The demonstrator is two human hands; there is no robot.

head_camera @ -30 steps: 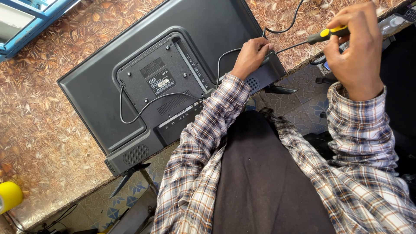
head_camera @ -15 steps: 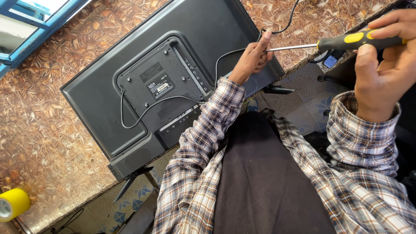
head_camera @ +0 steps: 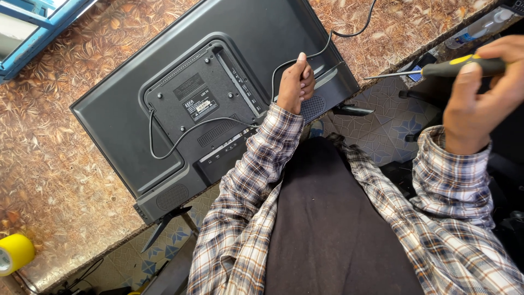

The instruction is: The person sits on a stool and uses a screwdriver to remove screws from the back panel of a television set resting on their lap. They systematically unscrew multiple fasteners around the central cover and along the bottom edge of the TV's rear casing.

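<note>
A black flat-screen television lies face down on a brown patterned countertop, its back panel facing up. A thin black cable loops across that panel. My left hand rests on the television's lower edge beside the cable, curled into a fist with the thumb up; I cannot see anything inside it. My right hand is off to the right, away from the set, holding a screwdriver with a yellow and black handle. Its shaft points left toward the television's corner.
A yellow tape roll sits at the counter's near left edge. A blue frame is at the top left and a plastic bottle at the top right. The set's stand feet overhang the tiled floor.
My right hand has carried the screwdriver rightward and down, away from the television. My left hand has closed from gripping the set's edge into a fist with the thumb raised.
</note>
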